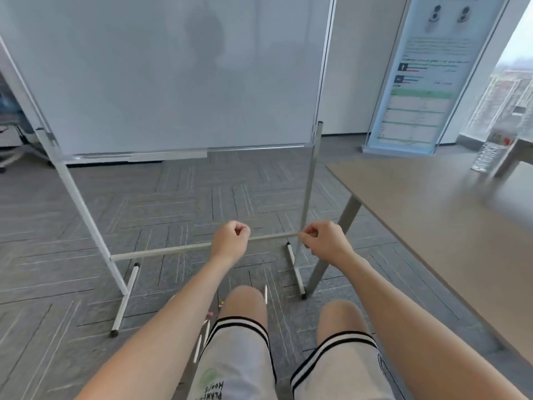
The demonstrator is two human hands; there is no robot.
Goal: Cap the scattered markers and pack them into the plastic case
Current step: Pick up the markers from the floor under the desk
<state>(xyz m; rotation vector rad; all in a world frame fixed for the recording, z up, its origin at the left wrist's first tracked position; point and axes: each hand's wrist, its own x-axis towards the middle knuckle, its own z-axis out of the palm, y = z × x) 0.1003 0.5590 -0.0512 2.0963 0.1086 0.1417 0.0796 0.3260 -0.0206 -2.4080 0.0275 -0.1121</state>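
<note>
Both arms reach forward over my knees. My left hand [230, 238] is curled into a loose fist with nothing seen in it. My right hand [323, 238] is also closed, fingertips pinched together, nothing visible between them. Several white markers lie scattered on the grey carpet by my left knee: one [265, 294] between my knees, others [198, 349] beside my left thigh, partly hidden by my arm and shorts. A small pink cap [210, 314] lies among them. No plastic case is in view.
A whiteboard on a metal stand [173, 82] faces me, its crossbar [161, 251] and feet on the carpet. A grey table [432, 215] stands at my right with a clear bottle [487, 154] on its far end. A banner [418, 82] leans behind.
</note>
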